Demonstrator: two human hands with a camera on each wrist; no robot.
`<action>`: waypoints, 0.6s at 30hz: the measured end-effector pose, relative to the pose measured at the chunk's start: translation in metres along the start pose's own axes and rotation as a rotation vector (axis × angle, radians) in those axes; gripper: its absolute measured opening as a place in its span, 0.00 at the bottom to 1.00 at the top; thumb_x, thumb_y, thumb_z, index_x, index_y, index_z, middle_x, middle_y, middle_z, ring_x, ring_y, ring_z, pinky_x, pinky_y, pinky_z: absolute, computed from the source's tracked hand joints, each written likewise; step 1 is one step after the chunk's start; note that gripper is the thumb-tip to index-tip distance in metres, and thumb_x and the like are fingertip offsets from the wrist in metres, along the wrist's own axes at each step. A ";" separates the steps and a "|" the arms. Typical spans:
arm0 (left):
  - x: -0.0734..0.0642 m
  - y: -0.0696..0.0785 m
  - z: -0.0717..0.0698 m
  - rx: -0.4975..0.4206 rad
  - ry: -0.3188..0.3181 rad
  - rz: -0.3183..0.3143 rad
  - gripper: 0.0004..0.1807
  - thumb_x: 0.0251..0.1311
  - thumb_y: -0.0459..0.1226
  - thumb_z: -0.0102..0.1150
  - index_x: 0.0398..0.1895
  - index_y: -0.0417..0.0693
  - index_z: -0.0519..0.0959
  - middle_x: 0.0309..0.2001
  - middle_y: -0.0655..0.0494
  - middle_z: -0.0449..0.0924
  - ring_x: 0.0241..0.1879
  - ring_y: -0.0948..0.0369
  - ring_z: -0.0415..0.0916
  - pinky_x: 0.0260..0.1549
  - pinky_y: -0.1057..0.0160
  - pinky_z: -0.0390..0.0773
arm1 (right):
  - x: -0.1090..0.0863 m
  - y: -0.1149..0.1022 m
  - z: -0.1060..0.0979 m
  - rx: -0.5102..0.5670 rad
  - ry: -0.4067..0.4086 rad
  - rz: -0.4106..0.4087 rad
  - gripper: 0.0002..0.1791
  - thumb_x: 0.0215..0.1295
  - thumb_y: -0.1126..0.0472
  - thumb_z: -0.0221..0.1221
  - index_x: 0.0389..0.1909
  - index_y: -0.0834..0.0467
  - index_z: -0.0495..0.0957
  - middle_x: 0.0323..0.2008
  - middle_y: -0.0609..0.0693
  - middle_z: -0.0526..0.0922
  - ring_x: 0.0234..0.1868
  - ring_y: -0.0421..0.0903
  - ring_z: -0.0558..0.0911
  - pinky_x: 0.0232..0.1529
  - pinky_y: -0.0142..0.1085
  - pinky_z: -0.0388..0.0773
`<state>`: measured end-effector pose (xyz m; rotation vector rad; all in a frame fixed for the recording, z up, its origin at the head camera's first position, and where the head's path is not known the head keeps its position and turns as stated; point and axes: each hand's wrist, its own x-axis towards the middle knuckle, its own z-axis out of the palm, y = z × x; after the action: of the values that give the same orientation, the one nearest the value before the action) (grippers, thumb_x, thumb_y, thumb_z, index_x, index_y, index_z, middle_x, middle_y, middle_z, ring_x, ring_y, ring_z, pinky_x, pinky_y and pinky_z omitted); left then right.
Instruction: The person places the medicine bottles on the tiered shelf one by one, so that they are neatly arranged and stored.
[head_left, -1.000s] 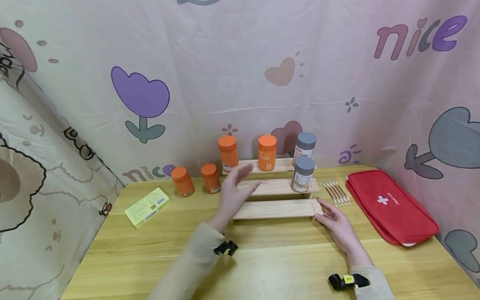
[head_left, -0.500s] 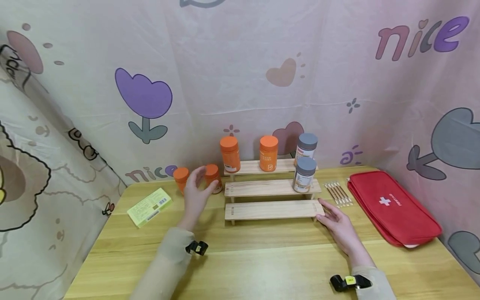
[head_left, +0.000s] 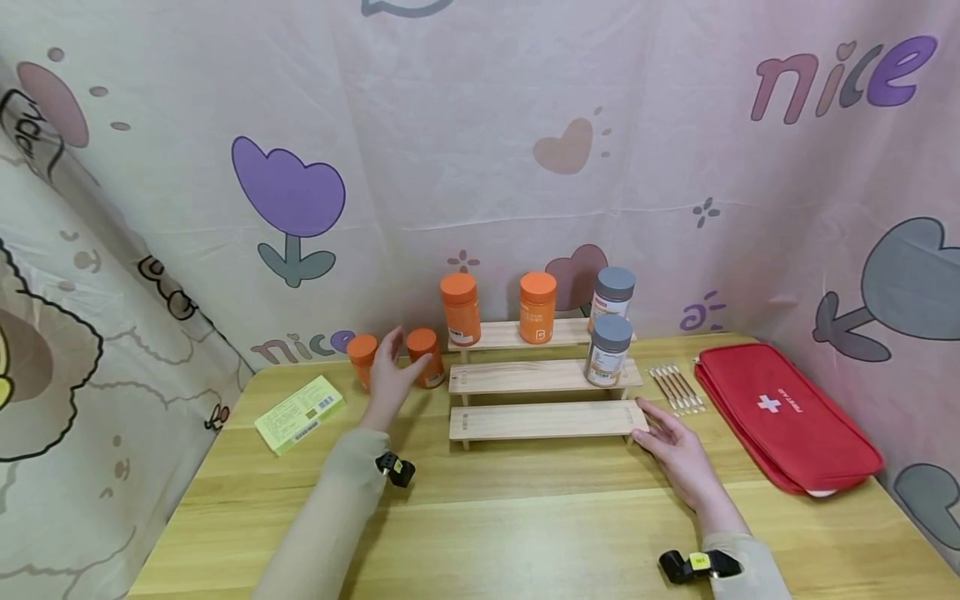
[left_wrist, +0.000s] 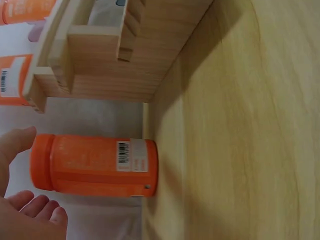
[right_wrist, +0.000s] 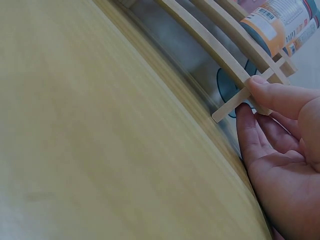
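My left hand is at an orange bottle standing on the table, thumb and fingers spread apart around its lid end. In the left wrist view a gap shows between the fingers and that bottle. A second orange bottle stands just left, partly behind the hand. My right hand pinches the right end of the bottom step of a three-step wooden display rack, thumb against the wood and fingers by its underside. Two orange bottles and a grey-lidded bottle stand on the top step, another grey-lidded bottle on the middle step.
A green-yellow box lies at the left of the table. To the right of the rack lie a pack of cotton swabs and a red first aid pouch. A patterned curtain hangs behind the table.
My left hand has moved left from in front of the rack to the orange bottle beside it. The right hand stays at the rack's right end.
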<state>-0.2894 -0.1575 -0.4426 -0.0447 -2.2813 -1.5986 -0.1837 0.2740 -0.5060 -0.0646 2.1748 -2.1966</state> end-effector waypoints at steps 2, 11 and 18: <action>0.002 -0.003 0.002 -0.007 -0.006 -0.013 0.41 0.54 0.36 0.69 0.69 0.35 0.59 0.68 0.40 0.60 0.68 0.48 0.57 0.66 0.55 0.58 | 0.000 0.000 0.000 0.003 -0.003 -0.003 0.37 0.66 0.61 0.59 0.73 0.62 0.54 0.73 0.61 0.48 0.52 0.27 0.72 0.51 0.27 0.74; 0.003 -0.003 0.005 -0.034 -0.016 -0.086 0.42 0.56 0.36 0.68 0.71 0.38 0.57 0.70 0.42 0.57 0.68 0.48 0.56 0.66 0.55 0.59 | 0.000 -0.001 0.002 -0.001 -0.015 0.002 0.38 0.66 0.61 0.59 0.73 0.62 0.53 0.73 0.62 0.48 0.52 0.26 0.72 0.51 0.27 0.74; 0.004 -0.004 0.008 -0.036 -0.016 -0.102 0.38 0.57 0.37 0.67 0.68 0.36 0.61 0.66 0.40 0.62 0.64 0.46 0.62 0.64 0.52 0.62 | -0.001 0.001 -0.002 -0.003 -0.014 -0.007 0.38 0.67 0.61 0.59 0.73 0.63 0.52 0.72 0.65 0.46 0.51 0.25 0.73 0.50 0.26 0.75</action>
<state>-0.2960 -0.1521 -0.4474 0.0514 -2.3007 -1.6959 -0.1829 0.2763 -0.5070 -0.0871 2.1736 -2.1902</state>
